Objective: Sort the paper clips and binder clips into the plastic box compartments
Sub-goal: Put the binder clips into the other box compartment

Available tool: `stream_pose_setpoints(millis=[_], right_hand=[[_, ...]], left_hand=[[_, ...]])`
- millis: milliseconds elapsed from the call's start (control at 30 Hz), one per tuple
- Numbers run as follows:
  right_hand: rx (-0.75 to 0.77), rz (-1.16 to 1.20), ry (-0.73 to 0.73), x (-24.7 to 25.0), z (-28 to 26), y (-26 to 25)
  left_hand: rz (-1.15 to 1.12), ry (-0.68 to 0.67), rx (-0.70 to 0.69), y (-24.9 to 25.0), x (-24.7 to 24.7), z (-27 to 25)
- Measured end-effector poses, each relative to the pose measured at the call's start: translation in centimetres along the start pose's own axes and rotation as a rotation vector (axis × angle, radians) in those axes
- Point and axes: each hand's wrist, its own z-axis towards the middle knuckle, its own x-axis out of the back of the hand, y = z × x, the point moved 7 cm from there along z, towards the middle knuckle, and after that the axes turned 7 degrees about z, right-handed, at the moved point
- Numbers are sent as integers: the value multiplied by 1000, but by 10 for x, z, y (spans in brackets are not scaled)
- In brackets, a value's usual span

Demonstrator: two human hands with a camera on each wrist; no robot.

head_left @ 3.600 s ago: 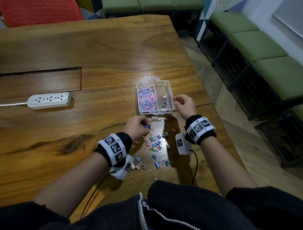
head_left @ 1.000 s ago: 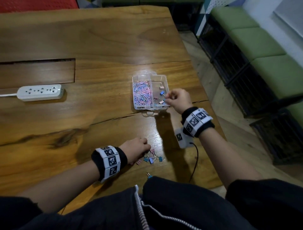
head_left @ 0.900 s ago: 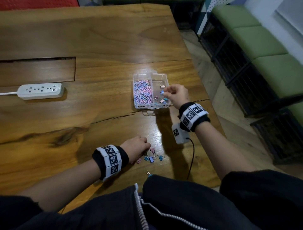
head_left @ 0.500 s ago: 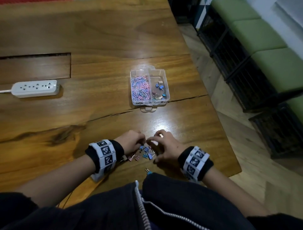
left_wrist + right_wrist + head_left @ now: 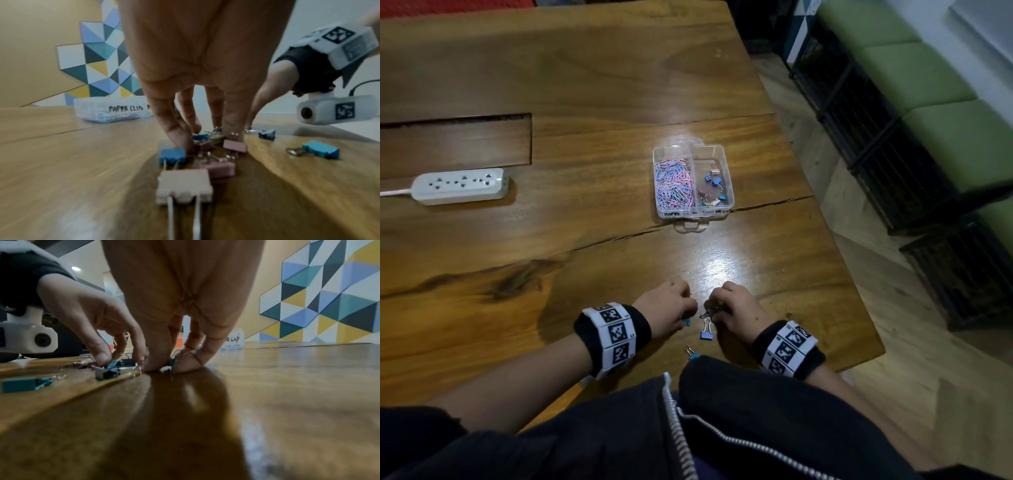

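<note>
A clear plastic box [image 5: 693,214] sits mid-table, with pink and blue paper clips [image 5: 674,185] in its left compartment and several binder clips [image 5: 714,185] in its right. Near the front edge, both hands work a small pile of binder clips [image 5: 219,167]. My left hand [image 5: 685,308] has its fingers curled down into the pile [image 5: 205,139], pinching a blue clip [image 5: 199,137]. My right hand [image 5: 710,308] pinches a small teal clip [image 5: 169,366] between thumb and finger against the table. A blue clip [image 5: 706,334] and a teal clip [image 5: 691,353] lie loose behind the hands.
A white power strip [image 5: 460,185] lies at the left. A recessed panel [image 5: 455,144] is set into the wooden table [image 5: 585,85]. The table's right edge drops to the floor beside green benches [image 5: 945,113]. My dark jacket [image 5: 688,428] overhangs the front edge.
My right hand has come back from the box to the pile at the front edge and curled onto a clip. My left hand has stayed on the pile, with fewer loose clips showing.
</note>
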Motion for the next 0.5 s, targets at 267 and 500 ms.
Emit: stream_pose_setpoints(millis=[267, 500], right_hand=[[-111, 231, 96, 19, 0, 9], [-102, 391, 370, 109, 50, -22]], left_hand=[[-191, 38, 85, -3, 7, 1], [-485, 112, 225, -28, 18, -4]])
